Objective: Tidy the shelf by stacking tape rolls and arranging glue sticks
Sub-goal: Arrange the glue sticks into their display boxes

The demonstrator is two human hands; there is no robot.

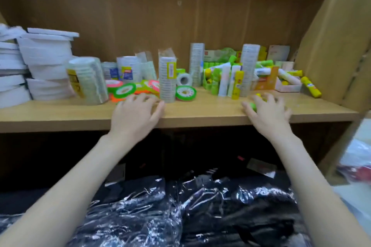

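Wooden shelving fills the view, and we look down at 1 shelf board (200, 109) crowded with stationery. At the far left we see stacks of white foam tape (45, 66), then a sleeve of clear tape rolls (88, 80) leaning beside them. Next come loose neon tape rolls (128, 89) in green, pink and orange, lying flat and overlapping near the front edge. Our left hand (136, 114) rests over them with fingers spread and only slightly bent; it grips nothing we can make out, and its thumb reaches toward the foot of an upright sleeve of tape rolls (167, 80). Just right of that sleeve a green-rimmed roll (185, 93) lies tilted. Farther right stands a cluster of glue sticks (226, 79), some upright, some tumbled among small boxes. Our right hand (268, 112) is curled over a green glue stick (253, 105) at the board's front; motion blur keeps us from telling whether it truly holds it. At the far right a yellow glue stick (311, 87) lies alone.
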